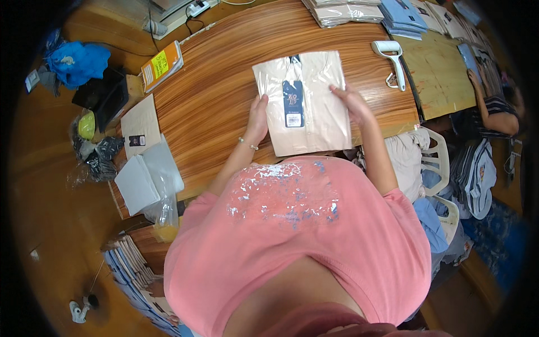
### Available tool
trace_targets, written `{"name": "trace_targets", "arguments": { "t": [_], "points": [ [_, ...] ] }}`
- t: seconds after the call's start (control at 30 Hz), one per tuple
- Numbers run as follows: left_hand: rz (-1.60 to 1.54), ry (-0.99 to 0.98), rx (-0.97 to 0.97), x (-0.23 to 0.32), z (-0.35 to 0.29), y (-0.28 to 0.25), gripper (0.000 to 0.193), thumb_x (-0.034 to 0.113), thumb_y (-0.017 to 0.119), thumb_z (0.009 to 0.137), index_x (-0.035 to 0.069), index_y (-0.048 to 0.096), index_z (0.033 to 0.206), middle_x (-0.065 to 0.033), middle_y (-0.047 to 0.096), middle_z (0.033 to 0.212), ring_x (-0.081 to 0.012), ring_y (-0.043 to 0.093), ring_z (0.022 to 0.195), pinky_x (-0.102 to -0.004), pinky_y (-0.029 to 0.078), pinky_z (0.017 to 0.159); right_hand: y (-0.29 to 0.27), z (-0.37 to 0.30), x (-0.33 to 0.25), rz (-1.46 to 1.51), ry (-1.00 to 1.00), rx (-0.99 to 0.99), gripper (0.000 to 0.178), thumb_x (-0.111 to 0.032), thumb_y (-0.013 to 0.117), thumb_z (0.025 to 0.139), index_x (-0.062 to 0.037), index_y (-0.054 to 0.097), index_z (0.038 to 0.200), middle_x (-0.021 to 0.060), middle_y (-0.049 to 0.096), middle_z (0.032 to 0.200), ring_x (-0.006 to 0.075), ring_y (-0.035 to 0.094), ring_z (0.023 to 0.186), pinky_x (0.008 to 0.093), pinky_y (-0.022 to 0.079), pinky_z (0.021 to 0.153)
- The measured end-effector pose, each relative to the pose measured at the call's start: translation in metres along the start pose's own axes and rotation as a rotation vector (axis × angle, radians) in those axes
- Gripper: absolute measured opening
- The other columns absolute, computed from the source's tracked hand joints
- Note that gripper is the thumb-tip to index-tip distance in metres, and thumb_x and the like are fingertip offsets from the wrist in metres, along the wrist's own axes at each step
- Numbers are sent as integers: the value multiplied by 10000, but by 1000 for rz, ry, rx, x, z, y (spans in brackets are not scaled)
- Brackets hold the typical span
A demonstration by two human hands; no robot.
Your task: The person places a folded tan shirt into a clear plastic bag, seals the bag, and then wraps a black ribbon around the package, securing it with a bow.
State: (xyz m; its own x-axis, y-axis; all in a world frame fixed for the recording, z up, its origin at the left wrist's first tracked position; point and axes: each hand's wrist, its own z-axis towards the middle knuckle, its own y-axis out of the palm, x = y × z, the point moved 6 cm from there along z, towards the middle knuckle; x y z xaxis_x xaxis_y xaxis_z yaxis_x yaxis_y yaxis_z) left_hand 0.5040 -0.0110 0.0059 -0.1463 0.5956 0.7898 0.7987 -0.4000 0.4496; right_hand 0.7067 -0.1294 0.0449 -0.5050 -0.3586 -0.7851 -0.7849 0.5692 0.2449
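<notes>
A folded beige shirt (325, 106) in a clear plastic bag is held up between my hands at the table's near edge. A dark blue hang tag with a white label shows on its front. My left hand (258, 121) grips the shirt's left side, thumb on the front and a bead bracelet at the wrist. On the opposite side my right hand (353, 105) holds the edge, its thumb lying over the plastic. The fingers of both hands are mostly hidden behind the package.
On the wood-grain table (213, 73) lie a white lint roller (393, 59) at right and a yellow-orange book (163, 66) at left. Packed beige shirts (342, 12) and blue shirts (401, 19) are stacked at the back. White sheets (135, 182) lie left. A co-worker (494, 118) sits far right.
</notes>
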Motion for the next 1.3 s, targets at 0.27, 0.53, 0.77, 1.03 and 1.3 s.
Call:
{"name": "trace_targets", "arguments": {
  "t": [0.27, 0.53, 0.77, 1.03, 1.3],
  "points": [
    [1167, 436, 303, 25, 19, -57, 613, 422, 396, 926, 58, 236, 1393, -198, 205, 1438, -349, 169, 1332, -506, 124, 1067, -73, 26, -40, -720, -634, 411, 622, -262, 633, 788, -1, 384, 1295, 247, 423, 1286, 342, 385, 1226, 377, 292, 1025],
    [1692, 512, 440, -6, -16, -99, 524, 379, 450, 905, 151, 341, 1364, -115, 233, 1444, -325, 138, 1346, -575, 78, 1045, 9, 7, -49, -1174, -974, 597, 514, -364, 577, 821, -225, 450, 1299, 184, 276, 1410, 370, 210, 1319, 571, 154, 1035],
    [1661, 520, 452, -1, -12, -93, 493, 397, 451, 900, 161, 406, 1330, -119, 256, 1433, -301, 157, 1347, -538, 74, 1069, 54, 73, 37, -1609, -879, 313, 519, -456, 425, 871, -264, 370, 1350, 128, 249, 1441, 358, 156, 1341, 678, 95, 982],
    [1725, 514, 520, -4, -19, -105, 511, 442, 438, 893, 192, 398, 1337, -95, 285, 1427, -300, 203, 1336, -545, 122, 1058, 56, 81, 46, -1560, -893, 227, 535, -443, 416, 865, -232, 370, 1354, 134, 224, 1454, 351, 118, 1354, 679, 27, 985],
    [1694, 508, 586, -7, -24, -102, 486, 411, 460, 884, 166, 435, 1302, -121, 297, 1411, -299, 204, 1329, -520, 142, 1067, -3, 74, -3, -694, -841, -154, 480, -110, 561, 840, 2, 404, 1279, 162, 438, 1273, 269, 388, 1201, 362, 293, 1000]
  ]
}}
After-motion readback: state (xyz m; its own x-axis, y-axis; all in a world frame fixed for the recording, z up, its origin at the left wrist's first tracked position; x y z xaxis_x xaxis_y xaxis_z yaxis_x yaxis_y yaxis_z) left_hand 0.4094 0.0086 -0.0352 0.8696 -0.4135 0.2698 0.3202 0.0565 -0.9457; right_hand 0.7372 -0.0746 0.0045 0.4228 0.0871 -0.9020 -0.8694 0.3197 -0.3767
